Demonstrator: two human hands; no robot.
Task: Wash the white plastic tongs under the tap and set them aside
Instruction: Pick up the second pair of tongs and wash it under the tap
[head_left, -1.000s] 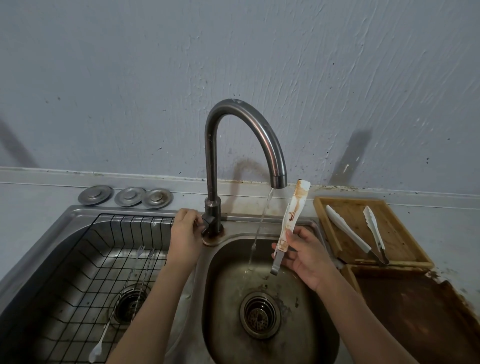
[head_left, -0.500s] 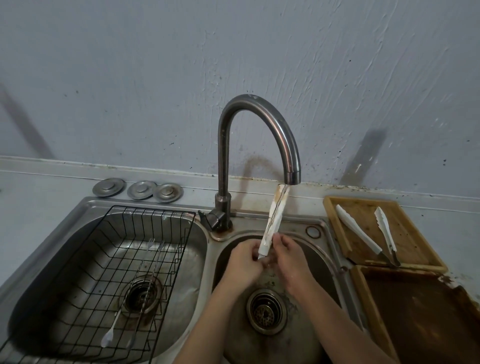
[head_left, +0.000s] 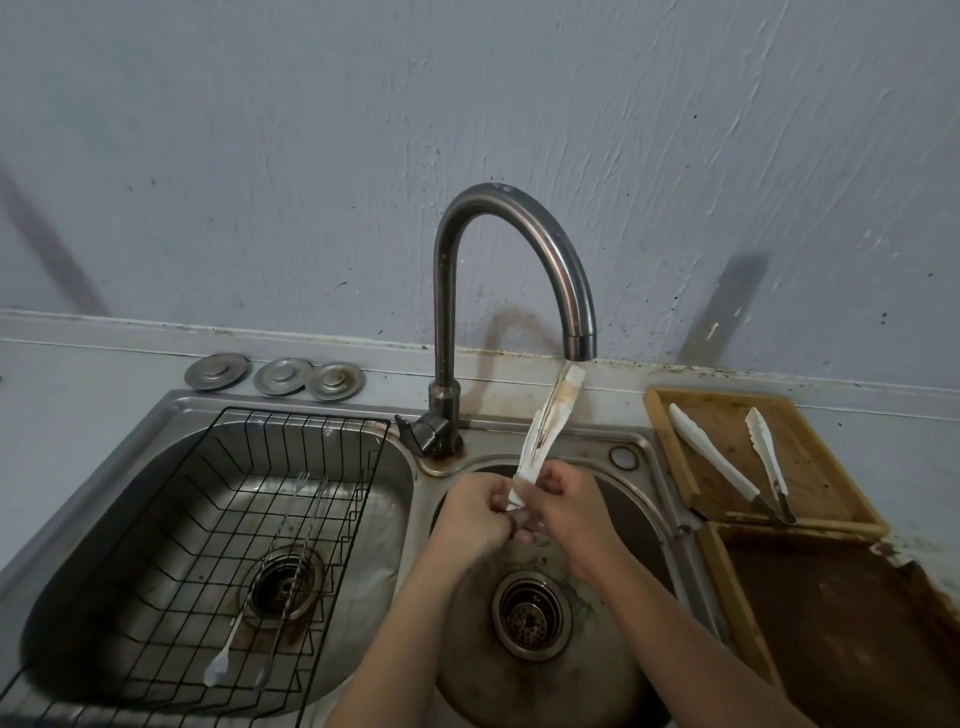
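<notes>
White plastic tongs (head_left: 545, 431) streaked with brown stand nearly upright over the right sink basin (head_left: 639, 525). Their upper tips sit right under the spout of the curved metal tap (head_left: 561, 280), where water runs onto them. My left hand (head_left: 475, 512) and my right hand (head_left: 563, 501) both grip the lower end of the tongs, fingers closed around it. The very bottom of the tongs is hidden between my fingers.
A black wire rack (head_left: 234, 519) with thin metal tongs fills the left basin. Another pair of white tongs (head_left: 732, 457) lies open on a wooden tray (head_left: 810, 467) at the right, with a dark tray (head_left: 841, 623) in front. Three metal sink plugs (head_left: 275, 375) rest behind the sink.
My left hand left the tap handle and joined my right hand on the tongs' lower end. The tongs moved left so their tips sit under the running spout.
</notes>
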